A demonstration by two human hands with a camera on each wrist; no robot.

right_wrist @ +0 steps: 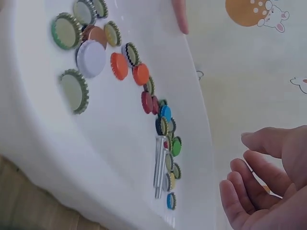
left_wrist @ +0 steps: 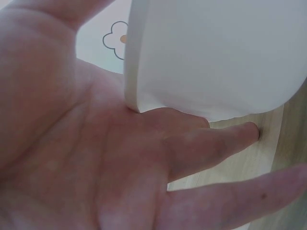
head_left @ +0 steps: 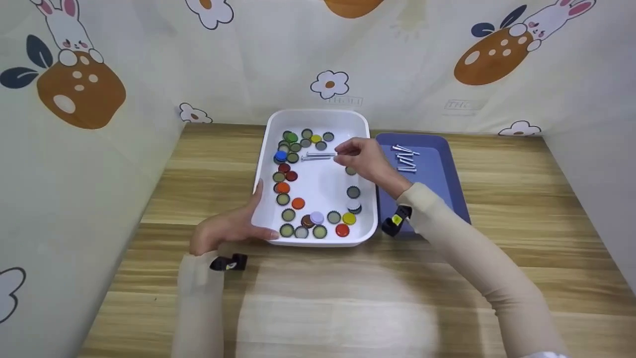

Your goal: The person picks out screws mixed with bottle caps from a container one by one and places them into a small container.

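My left hand (head_left: 228,226) rests against the near left corner of a white plastic tub (head_left: 320,184), its fingers straight along the outside wall. In the left wrist view the corner meets the palm (left_wrist: 110,139). Over the tub's right side, my right hand (head_left: 367,159) has its fingertips near two long silver nails (head_left: 318,157). The right wrist view shows these nails lying side by side in the tub, with the loosely bent fingers (right_wrist: 247,184) apart from them and holding nothing. Many bottle caps (head_left: 298,203) line the tub's edges, in orange, red, green, blue, yellow and white.
A blue-grey tray (head_left: 432,184) stands right beside the tub, with several more silver nails (head_left: 406,158) in its far left part. Both containers are on a wood-grain table (head_left: 198,174). Behind it hangs a printed wall cloth (head_left: 278,59).
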